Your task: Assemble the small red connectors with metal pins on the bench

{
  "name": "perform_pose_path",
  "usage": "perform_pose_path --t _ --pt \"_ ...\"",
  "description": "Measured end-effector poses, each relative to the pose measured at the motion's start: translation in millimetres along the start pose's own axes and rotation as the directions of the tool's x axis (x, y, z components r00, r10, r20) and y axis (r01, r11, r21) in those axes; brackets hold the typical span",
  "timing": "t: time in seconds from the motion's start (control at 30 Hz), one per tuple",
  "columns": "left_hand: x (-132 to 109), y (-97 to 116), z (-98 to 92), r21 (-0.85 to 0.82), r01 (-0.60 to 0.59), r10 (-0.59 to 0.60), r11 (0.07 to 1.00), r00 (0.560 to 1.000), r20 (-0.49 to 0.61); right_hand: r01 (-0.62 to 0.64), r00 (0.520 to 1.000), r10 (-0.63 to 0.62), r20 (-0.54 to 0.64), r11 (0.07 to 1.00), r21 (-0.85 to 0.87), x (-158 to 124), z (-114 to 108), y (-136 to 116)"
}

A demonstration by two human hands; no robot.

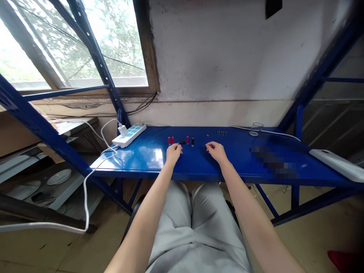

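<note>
My left hand (pixel 174 153) is over the blue table with its fingers pinched together. A small black cylinder (pixel 182 143) points sideways from its fingertips and appears to be in its grip. Just beyond that hand, two small red cylinders (pixel 171 140) with pale ends stand side by side. Another red cylinder (pixel 187 140) and an upright black cylinder (pixel 192 141) are between my hands. My right hand (pixel 216 151) is to the right, apart from these pieces, its fingers curled and closed. Whatever its fingertips might hold is hidden.
Several tiny metal pieces (pixel 222 133) lie in rows farther back on the blue table (pixel 142 167). A clear glass (pixel 256 129) stands at the back right. A white power strip (pixel 129 135) with a cable is at left; a white device (pixel 338 164) rests at the right end.
</note>
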State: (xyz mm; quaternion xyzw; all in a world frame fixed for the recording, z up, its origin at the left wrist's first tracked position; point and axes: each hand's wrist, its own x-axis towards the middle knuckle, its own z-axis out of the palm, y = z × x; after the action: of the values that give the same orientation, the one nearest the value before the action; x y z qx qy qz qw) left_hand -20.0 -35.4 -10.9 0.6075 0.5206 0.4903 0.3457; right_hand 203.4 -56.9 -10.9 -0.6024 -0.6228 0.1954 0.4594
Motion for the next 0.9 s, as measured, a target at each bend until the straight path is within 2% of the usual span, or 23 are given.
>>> perform_pose_path --t 0.13,0.4,0.63,0.8,0.9 --pt "-1 -2 0.1 0.032 -0.02 0.019 0.999 0.999 0.027 0.016 1.0 -0.016 0.0 1.0 -0.024 -1 -1 -4" --pt "-1 -1 1.1 0.007 -0.009 0.009 1.0 1.0 -0.006 0.056 0.998 -0.054 0.033 0.995 -0.088 0 3 0" --pt "0 1 1.3 -0.011 -0.011 0.011 1.0 1.0 -0.026 0.144 0.985 -0.123 0.123 0.972 -0.187 8 16 -8" --pt "1 0 2.0 -0.005 -0.022 0.022 1.0 0.999 -0.029 0.107 0.988 -0.051 0.148 0.909 -0.402 22 33 -13" --pt "0 1 1.9 0.006 -0.011 0.011 1.0 1.0 -0.029 0.049 0.99 0.016 0.141 0.895 -0.442 30 41 -14"
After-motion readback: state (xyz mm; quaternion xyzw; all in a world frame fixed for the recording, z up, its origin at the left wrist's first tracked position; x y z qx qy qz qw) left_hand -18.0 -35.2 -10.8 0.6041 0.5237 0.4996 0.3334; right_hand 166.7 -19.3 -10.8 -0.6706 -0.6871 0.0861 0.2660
